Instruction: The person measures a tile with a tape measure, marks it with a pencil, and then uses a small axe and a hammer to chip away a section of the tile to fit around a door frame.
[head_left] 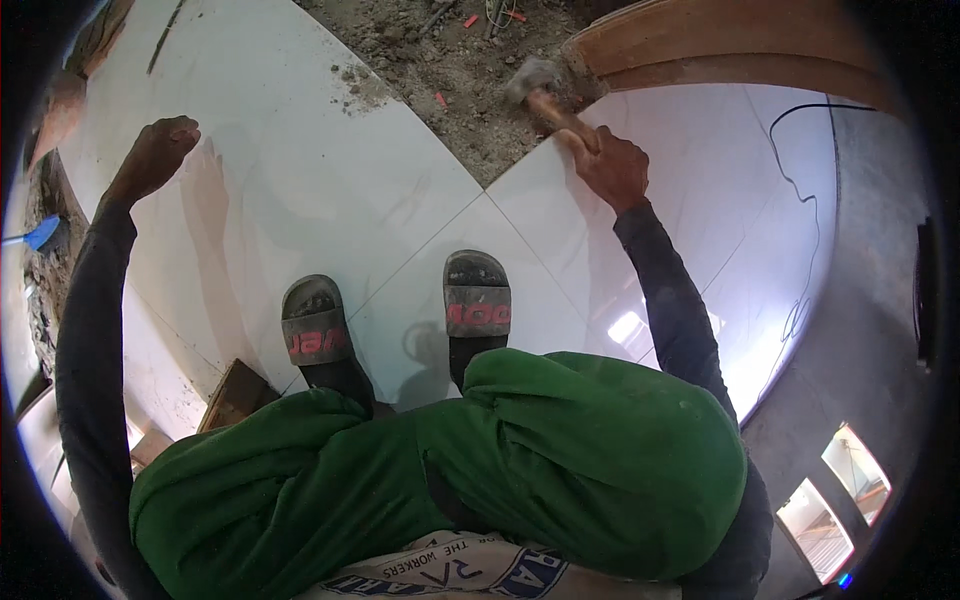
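Extends left hand [160, 152] loosely fisted, seemingly empty, left of dirt patch [435, 75]; clenches right hand [614, 170] around wood-handled hammer [547, 106], angled over patch.

Head cam here, left fisheye of a side-by-side pair, aimed steeply down from up on the wearer's head. Knees [630, 460] loom closest along the bottom, sandals [479, 290] sit mid-frame, left hand [160, 158] and right hand [612, 172] farther out, floor [330, 170] curving toward the rim.
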